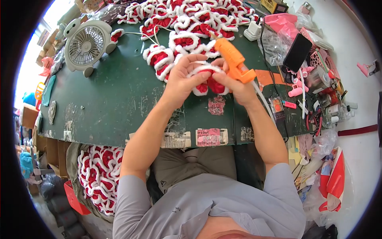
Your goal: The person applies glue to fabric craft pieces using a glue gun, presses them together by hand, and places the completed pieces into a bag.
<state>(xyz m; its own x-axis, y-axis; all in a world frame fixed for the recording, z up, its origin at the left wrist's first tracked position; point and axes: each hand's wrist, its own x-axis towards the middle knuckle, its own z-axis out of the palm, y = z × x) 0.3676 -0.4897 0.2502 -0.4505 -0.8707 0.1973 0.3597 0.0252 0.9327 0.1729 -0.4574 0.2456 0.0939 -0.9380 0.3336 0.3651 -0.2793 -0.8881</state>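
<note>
While the left hand (pixel 181 81) and right hand (pixel 242 91) pinch the piece (pixel 215 85) over the table (pixel 107 105), light, even finger pressure should spare its trim; the gun (pixel 234 59), against the right hand, is best angled away from skin.

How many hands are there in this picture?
2. The left hand holds the left side of a fluffy red-and-white piece; the right hand holds its right side, beside the orange glue gun. No others show.
</note>
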